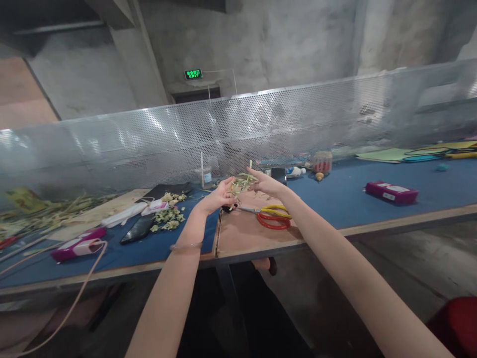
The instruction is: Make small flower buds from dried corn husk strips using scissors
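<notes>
Both my arms reach out over a blue-topped workbench. My left hand and my right hand are raised a little above the bench, and both pinch a small woven bundle of pale green leaf strips held between them. A thin bangle sits on my left wrist. Below the hands lies a brown board. Scissors with red and yellow handles lie on it just under my right hand.
A pile of green strip cuttings and a dark phone lie left of my hands. Pink cases sit at the left and right. Long leaf stalks fill the far left. A perforated metal screen backs the bench.
</notes>
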`<state>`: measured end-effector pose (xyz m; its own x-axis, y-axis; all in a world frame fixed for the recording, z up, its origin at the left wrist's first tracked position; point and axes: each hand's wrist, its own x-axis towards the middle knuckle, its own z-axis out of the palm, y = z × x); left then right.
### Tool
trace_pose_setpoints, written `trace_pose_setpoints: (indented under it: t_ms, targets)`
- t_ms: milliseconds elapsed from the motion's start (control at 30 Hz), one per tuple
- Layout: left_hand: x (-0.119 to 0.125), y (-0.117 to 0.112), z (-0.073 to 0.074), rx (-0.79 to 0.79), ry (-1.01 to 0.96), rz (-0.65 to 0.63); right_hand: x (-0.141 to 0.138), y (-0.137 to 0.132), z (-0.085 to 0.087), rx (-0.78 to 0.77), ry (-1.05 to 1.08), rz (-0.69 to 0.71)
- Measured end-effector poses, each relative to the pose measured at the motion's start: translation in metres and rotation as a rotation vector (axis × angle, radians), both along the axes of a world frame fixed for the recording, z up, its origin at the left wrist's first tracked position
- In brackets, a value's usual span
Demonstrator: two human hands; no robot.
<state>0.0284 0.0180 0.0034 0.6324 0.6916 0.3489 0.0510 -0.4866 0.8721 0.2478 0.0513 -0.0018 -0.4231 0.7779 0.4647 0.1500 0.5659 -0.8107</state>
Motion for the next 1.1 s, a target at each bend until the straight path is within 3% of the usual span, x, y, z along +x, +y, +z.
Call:
trace_pose_setpoints:
  t_ms: [200,600,833,1100]
  targets:
    - [-0.001,-0.002,0.002,-0.035,-0.032,0.041,0.003,0.002,0.0,-0.042,0.023,0.046]
    - [-0.009,-0.008,0.008,-0.103,-0.115,0.075,0.008,-0.025,0.014,-0.128,-0.023,0.15]
    - [-0.005,-0.013,0.01,-0.176,-0.111,-0.018,0.009,-0.019,0.01,-0.143,0.033,0.236]
    - [-0.006,-0.014,0.013,-0.16,-0.166,0.098,0.009,-0.016,0.008,-0.099,-0.006,0.233]
